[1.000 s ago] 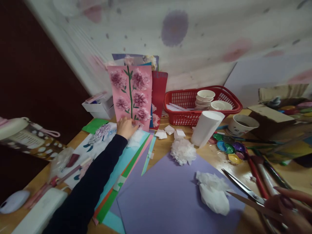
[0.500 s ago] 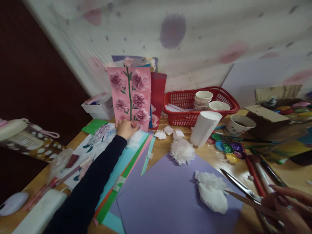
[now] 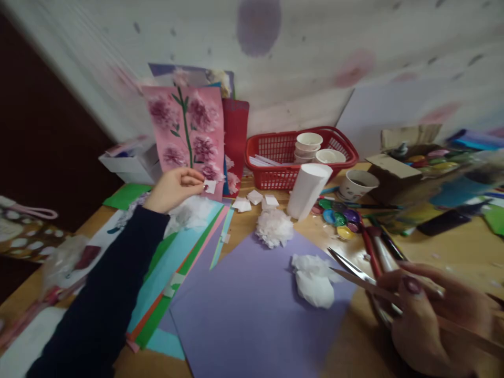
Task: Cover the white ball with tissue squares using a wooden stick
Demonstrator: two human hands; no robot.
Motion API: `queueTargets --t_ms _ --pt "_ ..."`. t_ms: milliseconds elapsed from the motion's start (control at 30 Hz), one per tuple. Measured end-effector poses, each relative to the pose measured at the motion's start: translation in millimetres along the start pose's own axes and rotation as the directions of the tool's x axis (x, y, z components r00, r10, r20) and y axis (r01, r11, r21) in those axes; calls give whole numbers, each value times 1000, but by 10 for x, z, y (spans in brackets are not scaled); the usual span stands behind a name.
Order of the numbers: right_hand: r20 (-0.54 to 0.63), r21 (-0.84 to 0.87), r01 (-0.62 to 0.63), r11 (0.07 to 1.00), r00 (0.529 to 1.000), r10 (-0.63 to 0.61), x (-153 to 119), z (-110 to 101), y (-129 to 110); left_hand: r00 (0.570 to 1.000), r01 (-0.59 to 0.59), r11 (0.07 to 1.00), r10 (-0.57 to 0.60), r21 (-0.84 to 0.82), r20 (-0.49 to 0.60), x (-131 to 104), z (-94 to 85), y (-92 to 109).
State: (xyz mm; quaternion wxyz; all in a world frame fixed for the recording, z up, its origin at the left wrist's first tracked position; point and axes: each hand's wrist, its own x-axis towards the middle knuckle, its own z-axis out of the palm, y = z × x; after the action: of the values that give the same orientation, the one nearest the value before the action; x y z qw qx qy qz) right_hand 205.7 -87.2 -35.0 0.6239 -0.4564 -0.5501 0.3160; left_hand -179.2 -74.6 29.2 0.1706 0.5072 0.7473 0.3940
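Observation:
My left hand [image 3: 175, 188] pinches a small white paper square [image 3: 210, 186] in front of the pink card with purple flowers [image 3: 205, 126]. At the lower right, my right hand [image 3: 437, 315] is closed around a thin brown pointed strip [image 3: 368, 283], whose tip reaches toward a crumpled white tissue bundle [image 3: 315, 283]. Open-bladed scissors [image 3: 352, 265] lie beside that hand, their handles partly hidden by it. A fluffy white tissue pompom [image 3: 274, 228] rests at the top corner of the purple sheet [image 3: 255, 310]. Several white squares [image 3: 255, 197] lie behind it.
A red basket [image 3: 271, 181] with white cups stands at the back, a white paper roll [image 3: 309, 191] before it. Paints [image 3: 338, 218], brushes and a patterned cup [image 3: 358, 185] are to the right. Coloured sheets [image 3: 169, 273] lie under my left arm.
My left hand has lifted from the base of the pink card and now shows a white square in its fingers. The view has shifted right, and more of my right hand shows.

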Motion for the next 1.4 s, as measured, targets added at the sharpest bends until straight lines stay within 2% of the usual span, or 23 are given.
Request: queueTargets --t_ms 100,200,300,400,500,600,700,800,900,1067,1167,1267,1400 --pt "76 60 51 997 996 -56 -58 -15 48 986 -40 979 71 -198 151 -227 51 305" --pt "172 84 104 991 978 -118 -101 -17 110 945 -68 967 141 -244 294 -439 165 541" --pt "260 73 144 987 952 -159 -111 3 148 871 -84 967 189 -242 453 -598 308 676" --pt "298 44 164 985 939 -170 -100 25 174 778 -97 961 236 -260 582 -707 450 748" --pt "306 0 151 989 941 -144 -82 29 197 691 -152 951 298 -269 659 -786 573 793" --pt "277 -29 123 992 955 -110 -72 22 194 628 -188 945 326 -268 707 -845 671 805" --pt "207 28 109 994 972 -112 -93 13 160 631 -109 959 270 -261 728 -885 754 777" --pt "288 92 96 991 950 -119 -148 8 137 668 -30 963 218 -266 712 -908 830 733" --pt "347 49 91 995 932 -102 -194 4 155 670 -10 958 219 -286 710 -916 896 708" --pt "269 -34 127 991 956 -114 -179 8 201 665 5 961 203 -276 719 -909 957 716" --pt "240 -53 152 987 961 -135 -168 9 182 671 -11 966 199 -259 715 -905 979 724" --pt "214 -27 157 987 966 -147 -188 2 150 656 -14 969 196 -247 729 -902 1005 733" --pt "348 9 133 991 929 -128 -222 -19 170 629 -12 970 196 -243 752 -900 1027 733"
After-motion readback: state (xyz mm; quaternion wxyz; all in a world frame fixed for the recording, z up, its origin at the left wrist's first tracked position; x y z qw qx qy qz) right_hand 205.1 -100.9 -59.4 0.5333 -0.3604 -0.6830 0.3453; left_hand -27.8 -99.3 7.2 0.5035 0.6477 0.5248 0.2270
